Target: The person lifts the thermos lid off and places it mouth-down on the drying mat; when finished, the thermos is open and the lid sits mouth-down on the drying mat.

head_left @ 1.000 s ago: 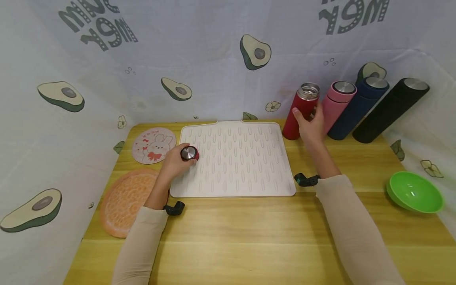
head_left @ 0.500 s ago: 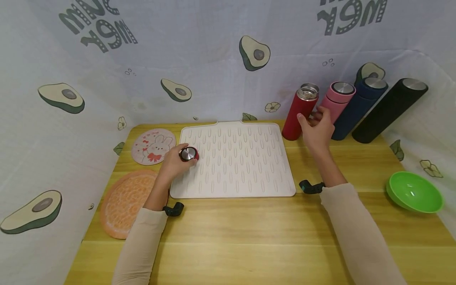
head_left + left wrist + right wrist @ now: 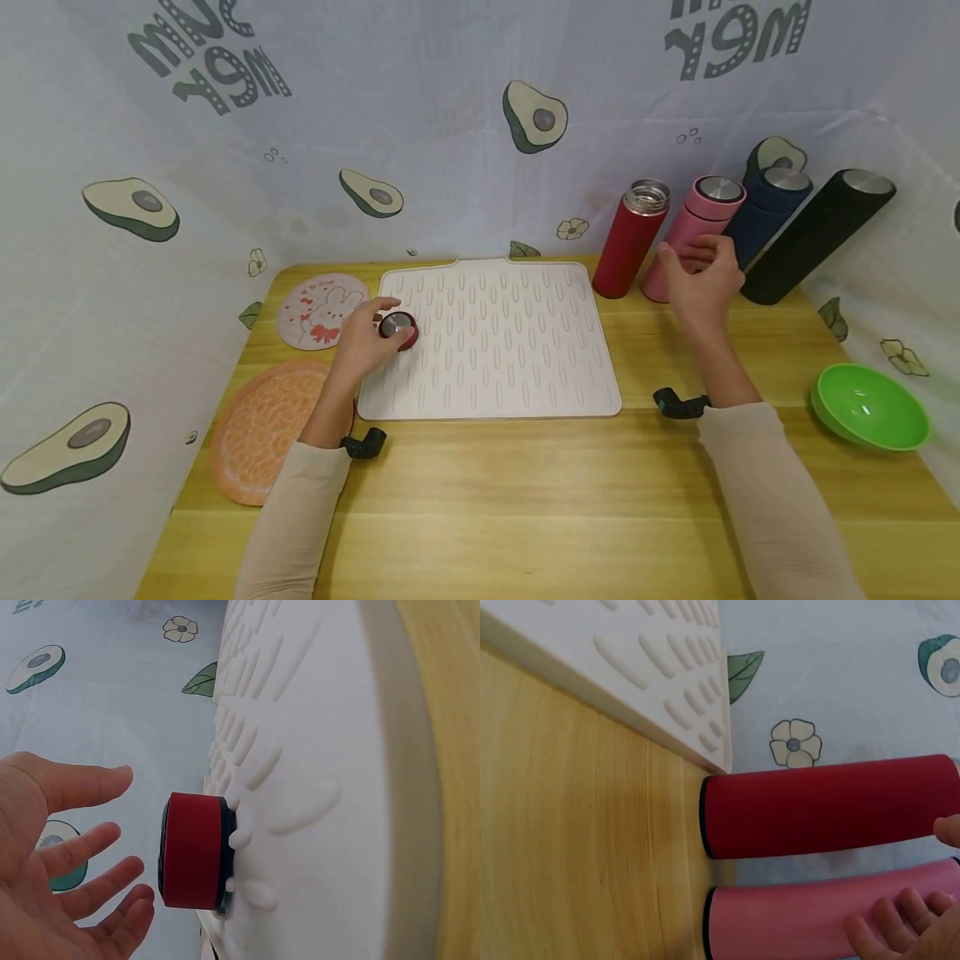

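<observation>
A red bottle lid (image 3: 193,851) with a steel top rests on the left part of the white ridged mat (image 3: 495,350). My left hand (image 3: 363,337) is just behind it, fingers spread; the left wrist view shows a gap between fingertips and lid. At the back right stands the red thermos bottle (image 3: 628,250), its steel mouth uncovered. Beside it is a pink thermos bottle (image 3: 684,233) with its lid on. My right hand (image 3: 705,287) hovers before the pink bottle, fingers loosely bent and holding nothing. Whether its fingertips touch the pink bottle I cannot tell.
A blue thermos bottle (image 3: 765,212) and a taller black one (image 3: 817,237) stand right of the pink one. A green bowl (image 3: 870,408) sits at the right edge. A bunny-print round mat (image 3: 322,312) and an orange round mat (image 3: 262,433) lie at left.
My right hand has left the red bottle and moved right and toward me, before the pink bottle. My left fingers have spread and let go of the lid, which stays on the mat.
</observation>
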Demonstrator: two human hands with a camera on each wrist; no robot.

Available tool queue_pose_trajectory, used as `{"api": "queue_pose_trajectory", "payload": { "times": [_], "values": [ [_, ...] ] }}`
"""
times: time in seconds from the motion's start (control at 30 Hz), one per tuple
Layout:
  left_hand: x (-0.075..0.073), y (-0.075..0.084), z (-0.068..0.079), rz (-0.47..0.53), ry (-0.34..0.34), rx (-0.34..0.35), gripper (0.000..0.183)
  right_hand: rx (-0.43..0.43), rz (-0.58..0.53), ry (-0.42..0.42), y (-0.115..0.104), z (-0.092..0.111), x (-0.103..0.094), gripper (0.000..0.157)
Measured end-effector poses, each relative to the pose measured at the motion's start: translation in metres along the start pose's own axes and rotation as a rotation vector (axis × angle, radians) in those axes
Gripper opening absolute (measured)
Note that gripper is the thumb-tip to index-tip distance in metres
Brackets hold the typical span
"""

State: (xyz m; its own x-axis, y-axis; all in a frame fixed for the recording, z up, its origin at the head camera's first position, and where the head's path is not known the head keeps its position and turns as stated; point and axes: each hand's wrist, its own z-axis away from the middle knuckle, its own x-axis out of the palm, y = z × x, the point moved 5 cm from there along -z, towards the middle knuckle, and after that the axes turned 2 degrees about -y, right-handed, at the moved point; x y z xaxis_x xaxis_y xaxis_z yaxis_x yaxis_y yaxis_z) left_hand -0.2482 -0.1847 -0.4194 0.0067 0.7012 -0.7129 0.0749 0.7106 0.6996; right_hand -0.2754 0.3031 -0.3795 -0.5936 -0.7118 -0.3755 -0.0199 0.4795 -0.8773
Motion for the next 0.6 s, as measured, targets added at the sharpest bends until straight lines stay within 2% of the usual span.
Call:
{"api": "queue_pose_trajectory", "payload": {
  "times": [0.17, 0.37, 0.6],
  "values": [
    [0.003, 0.004, -0.001, 0.013, 0.010, 0.040, 0.052, -0.012, 0.014, 0.025, 0.005, -0.005, -0.008, 0.056],
    [0.006, 0.005, -0.001, 0.039, 0.019, 0.078, 0.051, 0.011, 0.054, 0.055, 0.011, -0.010, -0.014, 0.064],
    [0.013, 0.009, -0.003, 0.052, -0.010, 0.098, 0.051, 0.083, 0.062, -0.022, 0.018, -0.016, -0.013, 0.075]
  ]
}}
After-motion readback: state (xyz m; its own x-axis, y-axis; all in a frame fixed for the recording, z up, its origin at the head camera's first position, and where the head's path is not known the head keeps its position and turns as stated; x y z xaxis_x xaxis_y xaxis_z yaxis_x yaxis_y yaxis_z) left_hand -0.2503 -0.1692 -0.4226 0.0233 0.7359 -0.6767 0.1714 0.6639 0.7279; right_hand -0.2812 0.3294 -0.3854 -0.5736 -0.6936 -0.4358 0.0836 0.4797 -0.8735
